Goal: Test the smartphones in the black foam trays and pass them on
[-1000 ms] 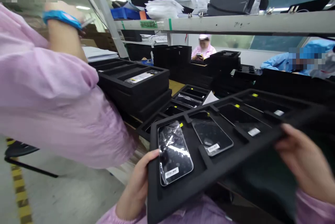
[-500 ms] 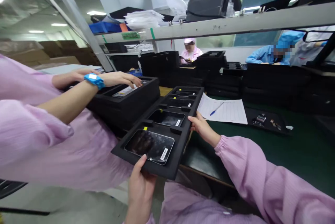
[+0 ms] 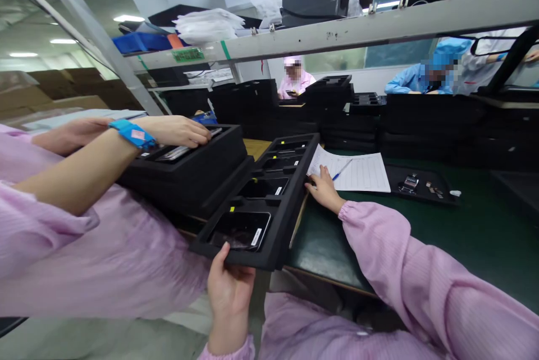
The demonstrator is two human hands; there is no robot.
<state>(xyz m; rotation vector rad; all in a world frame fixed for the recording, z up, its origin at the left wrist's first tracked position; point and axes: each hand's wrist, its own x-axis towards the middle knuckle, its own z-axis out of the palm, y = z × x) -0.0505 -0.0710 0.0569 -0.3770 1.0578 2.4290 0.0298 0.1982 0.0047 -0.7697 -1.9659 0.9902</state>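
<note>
A long black foam tray (image 3: 273, 219) with several phones lying in its recesses is before me, its near end jutting past the table edge. My left hand (image 3: 231, 287) grips that end, thumb on top beside the nearest phone (image 3: 240, 231) and fingers underneath. At the tray's right side, my right hand (image 3: 326, 190) has its fingertips against the edge, one finger reaching over the printed sheet (image 3: 364, 173). Yellow tabs and white labels mark the phones. A blue pen (image 3: 343, 169) lies on the sheet.
At left, a co-worker's hand (image 3: 179, 131) reaches into a stacked black foam box (image 3: 189, 172). A dark tray (image 3: 421, 186) with small parts lies right of the sheet on the green table (image 3: 475, 236). Black trays (image 3: 433, 124) are stacked behind. Overhead runs a shelf beam (image 3: 315, 40).
The tray's near end has dropped in level, and more of its right side shows. My right hand has shifted along its edge toward the sheet. The co-worker's hand has drawn back slightly.
</note>
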